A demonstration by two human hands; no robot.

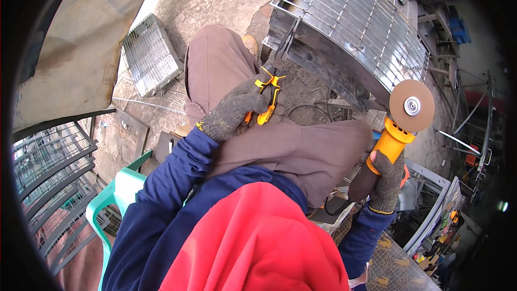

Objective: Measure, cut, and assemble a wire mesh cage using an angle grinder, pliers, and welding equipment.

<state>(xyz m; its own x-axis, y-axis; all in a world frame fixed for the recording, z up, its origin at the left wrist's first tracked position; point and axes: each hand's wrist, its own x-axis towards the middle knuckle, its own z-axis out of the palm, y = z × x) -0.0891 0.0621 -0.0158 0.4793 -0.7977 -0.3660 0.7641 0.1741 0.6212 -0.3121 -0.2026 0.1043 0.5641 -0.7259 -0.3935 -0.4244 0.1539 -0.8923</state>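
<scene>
My left hand [225,114], in a grey knit glove, is closed round the handles of yellow-and-black pliers [267,109]. They point away from me over my knees, toward the near corner of a metal box frame [323,56]. A narrow dark strip [290,37] lies in line with the jaws; I cannot tell whether they grip it. Out to the right, my gloved right hand [386,186] wraps round the body of a yellow angle grinder [392,143]. Its brown disc [398,109] faces up and appears close beside the box's right end.
A wire grille [353,8] tops the box. A smaller grated metal tray [153,56] lies on the floor at the left, near a large tan sheet [81,48]. Metal scraps and bars [474,113] crowd the right side. A green plastic chair [99,205] is at my left.
</scene>
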